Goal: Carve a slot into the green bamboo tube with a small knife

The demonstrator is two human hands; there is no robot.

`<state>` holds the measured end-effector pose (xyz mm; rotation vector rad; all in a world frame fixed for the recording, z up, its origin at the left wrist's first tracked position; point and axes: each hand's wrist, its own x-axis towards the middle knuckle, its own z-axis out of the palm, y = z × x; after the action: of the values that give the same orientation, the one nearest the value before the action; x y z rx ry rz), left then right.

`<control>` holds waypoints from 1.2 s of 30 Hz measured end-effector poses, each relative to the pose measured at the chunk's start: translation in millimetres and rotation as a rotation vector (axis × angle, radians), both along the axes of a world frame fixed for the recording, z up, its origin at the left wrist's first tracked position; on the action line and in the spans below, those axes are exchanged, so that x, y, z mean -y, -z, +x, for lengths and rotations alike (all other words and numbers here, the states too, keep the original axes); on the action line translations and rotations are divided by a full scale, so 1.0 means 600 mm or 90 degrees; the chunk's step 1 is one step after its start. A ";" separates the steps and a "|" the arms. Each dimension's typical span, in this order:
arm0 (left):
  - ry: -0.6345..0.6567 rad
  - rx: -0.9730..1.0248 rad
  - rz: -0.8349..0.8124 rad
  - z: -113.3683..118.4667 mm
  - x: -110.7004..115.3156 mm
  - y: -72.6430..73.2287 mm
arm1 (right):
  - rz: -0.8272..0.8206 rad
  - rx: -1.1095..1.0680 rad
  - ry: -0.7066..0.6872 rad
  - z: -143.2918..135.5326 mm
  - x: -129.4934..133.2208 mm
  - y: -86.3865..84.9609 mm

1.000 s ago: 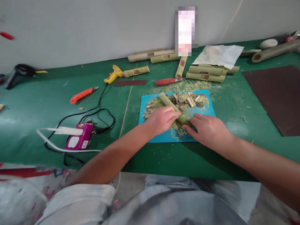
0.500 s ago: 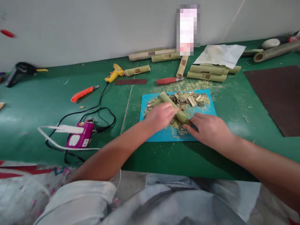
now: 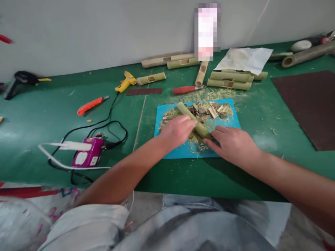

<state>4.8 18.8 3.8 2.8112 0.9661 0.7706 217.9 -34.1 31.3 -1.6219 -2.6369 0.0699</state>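
Note:
A pale green bamboo tube (image 3: 202, 130) lies slanted over the blue sheet (image 3: 172, 152), its far end toward the upper left. My right hand (image 3: 231, 141) grips its near end, with the thumb underneath. Against the tube's middle rests my left hand (image 3: 179, 129), fingers curled together; whatever they pinch is hidden from view. Around the tube on the sheet are dark bamboo chips (image 3: 201, 111) and fine, pale shavings (image 3: 197, 146).
Behind the sheet lie a red-handled knife (image 3: 184, 90) and several notched bamboo pieces (image 3: 229, 84). To the left are a yellow glue gun (image 3: 126, 82), an orange utility knife (image 3: 90, 106) and a purple power adapter (image 3: 88, 152) with cables. A dark brown sheet (image 3: 309, 104) lies right.
The whole view has shifted slightly. My left hand stays on the tube's middle with barely any movement along it, and my right hand keeps its grip on the near end.

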 end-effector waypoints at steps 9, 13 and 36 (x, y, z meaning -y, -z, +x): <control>-0.020 0.028 0.001 0.002 -0.008 0.002 | 0.005 -0.014 0.004 -0.001 0.001 -0.001; 0.037 0.001 -0.032 -0.001 -0.008 0.000 | 0.000 -0.002 -0.001 -0.003 0.001 -0.002; 0.006 -0.020 -0.020 -0.005 -0.010 0.001 | -0.004 -0.003 0.002 -0.001 0.002 0.000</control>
<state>1.5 25.0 3.0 2.8072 0.9600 0.7062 217.6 -35.3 31.1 -1.6263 -2.6324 0.0832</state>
